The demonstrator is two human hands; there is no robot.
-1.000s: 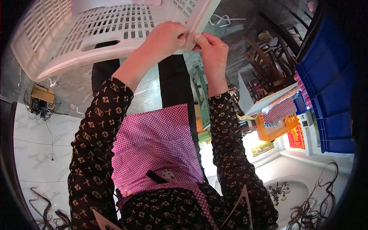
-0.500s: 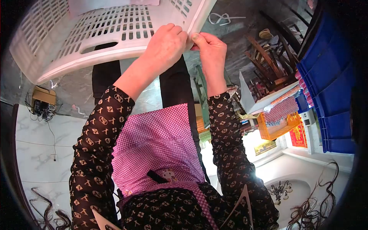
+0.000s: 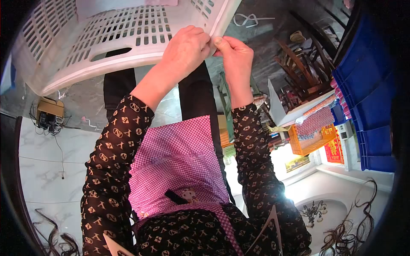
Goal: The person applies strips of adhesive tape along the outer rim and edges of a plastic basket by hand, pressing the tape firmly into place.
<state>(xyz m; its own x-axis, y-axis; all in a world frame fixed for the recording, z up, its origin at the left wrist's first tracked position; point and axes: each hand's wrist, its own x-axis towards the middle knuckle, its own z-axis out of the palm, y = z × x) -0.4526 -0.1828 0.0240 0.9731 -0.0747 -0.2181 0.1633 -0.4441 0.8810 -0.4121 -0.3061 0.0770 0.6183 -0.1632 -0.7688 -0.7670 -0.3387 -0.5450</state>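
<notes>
A white plastic basket [image 3: 124,25] with slotted walls and an oval handle hole fills the upper left, over my legs. My left hand [image 3: 186,48] is closed at the basket's near right corner, knuckles up, its fingertips hidden. Close beside it is my right hand [image 3: 235,53], with thumb and index finger pinched together by the same corner. The fingers of both hands nearly meet at the rim. Whatever lies between them is too small or too covered to make out. Pale pink cloth or paper [image 3: 124,5] shows inside the basket at the top.
A white looped strip [image 3: 252,19] lies on the grey floor. To the right are wooden stools [image 3: 299,70], an orange crate [image 3: 314,141] and a large blue crate [image 3: 367,94]. An open cardboard box [image 3: 50,106] with cables stands at left. I wear a pink checked apron [image 3: 179,158].
The view has shifted slightly, and a blue and white thing now shows at the left edge. Both hands stay at the basket corner with hardly any movement.
</notes>
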